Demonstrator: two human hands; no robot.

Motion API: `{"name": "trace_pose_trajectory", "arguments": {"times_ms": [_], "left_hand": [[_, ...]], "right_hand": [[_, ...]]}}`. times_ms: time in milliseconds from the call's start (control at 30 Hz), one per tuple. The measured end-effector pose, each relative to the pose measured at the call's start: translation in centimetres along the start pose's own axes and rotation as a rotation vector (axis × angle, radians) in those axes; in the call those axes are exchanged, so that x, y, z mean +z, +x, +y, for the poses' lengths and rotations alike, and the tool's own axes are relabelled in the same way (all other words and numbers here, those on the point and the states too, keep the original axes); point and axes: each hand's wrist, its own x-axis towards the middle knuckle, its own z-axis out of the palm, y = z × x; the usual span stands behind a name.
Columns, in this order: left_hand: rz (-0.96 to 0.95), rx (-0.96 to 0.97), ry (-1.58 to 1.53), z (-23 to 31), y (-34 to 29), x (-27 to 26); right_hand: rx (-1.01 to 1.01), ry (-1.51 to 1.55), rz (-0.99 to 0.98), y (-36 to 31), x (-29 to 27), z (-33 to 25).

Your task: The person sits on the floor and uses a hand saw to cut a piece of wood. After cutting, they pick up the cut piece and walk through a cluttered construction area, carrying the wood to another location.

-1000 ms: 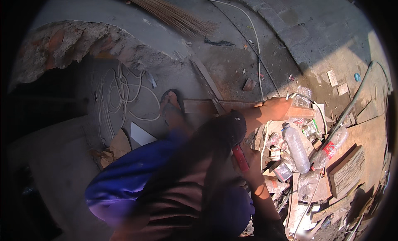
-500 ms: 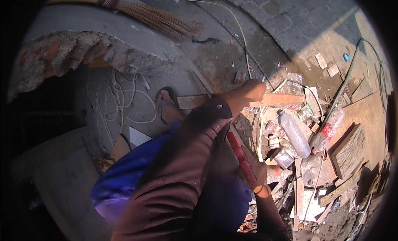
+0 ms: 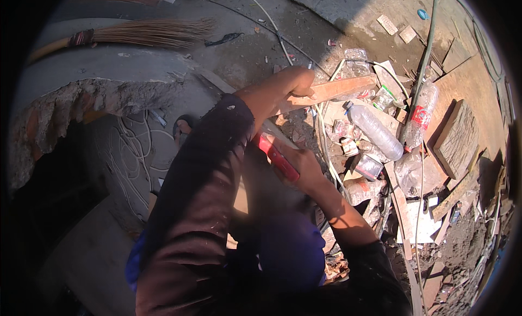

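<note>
My left hand [image 3: 300, 81], at the end of a brown sleeve, is closed on a flat wooden strip [image 3: 342, 89] that points right over the rubbish. Below it, my right hand [image 3: 303, 166] wraps round a long red tool handle [image 3: 284, 163]. The tool's far end disappears behind my left sleeve, so its kind is hidden. Just right of the hands lie a clear plastic bottle [image 3: 375, 130] and a second bottle with a red label [image 3: 422, 114], among crumpled plastic and scraps.
A stick broom [image 3: 152, 33] rests at the upper left above a broken concrete edge [image 3: 103, 98]. Pale cable [image 3: 133, 147] coils on the left. On the right are a thick wooden block [image 3: 458, 139], a plywood sheet [image 3: 481, 93] and a dark hose [image 3: 427, 49].
The view has turned and shifted, and the rubbish sits higher in it. My right hand has moved left and away from me with the red handle. My left hand still grips the strip.
</note>
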Motion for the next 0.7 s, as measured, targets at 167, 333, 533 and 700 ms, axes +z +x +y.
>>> {"name": "trace_pose_trajectory", "arguments": {"times_ms": [167,333,533,700], "left_hand": [[-0.001,0.118,0.038,0.3,-0.5,-1.1],[-0.079,0.209,0.102,1.7,-1.5,-1.7],[-0.03,0.156,-0.09,1.3,-1.7,0.8],[0.002,0.163,-0.005,0.7,-1.6,-1.0]], "right_hand": [[-0.053,-0.181,-0.003,-17.2,-8.1,-3.9],[-0.075,-0.19,-0.038,-8.7,-3.9,-1.4],[0.052,0.01,-0.072,-1.7,1.1,-0.2],[0.102,-0.155,-0.059,-17.8,-9.4,-6.4]]}}
